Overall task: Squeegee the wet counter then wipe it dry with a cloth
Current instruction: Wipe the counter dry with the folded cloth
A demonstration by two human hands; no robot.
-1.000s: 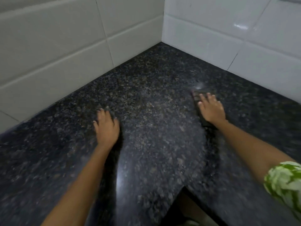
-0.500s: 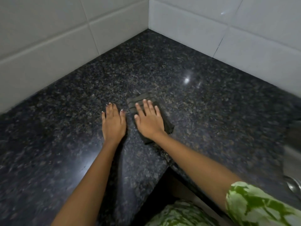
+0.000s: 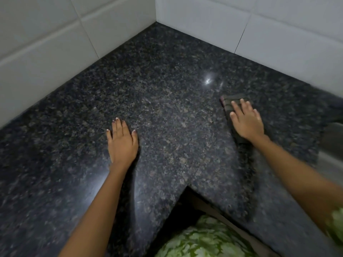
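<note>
Two hands are showing: one left hand [image 3: 122, 140] and one right hand [image 3: 246, 121]. One dark folded cloth [image 3: 234, 103] is lying on one speckled counter [image 3: 167, 101]. Two tiled walls [image 3: 46, 34] are meeting at one corner. One metal sink edge [image 3: 332, 140] is showing.

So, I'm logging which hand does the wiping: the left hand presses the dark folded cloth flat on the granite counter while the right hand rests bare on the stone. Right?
Not quite: the hands are swapped. In the head view the right hand presses the dark folded cloth flat on the granite counter, while the left hand rests bare on the stone.
</note>
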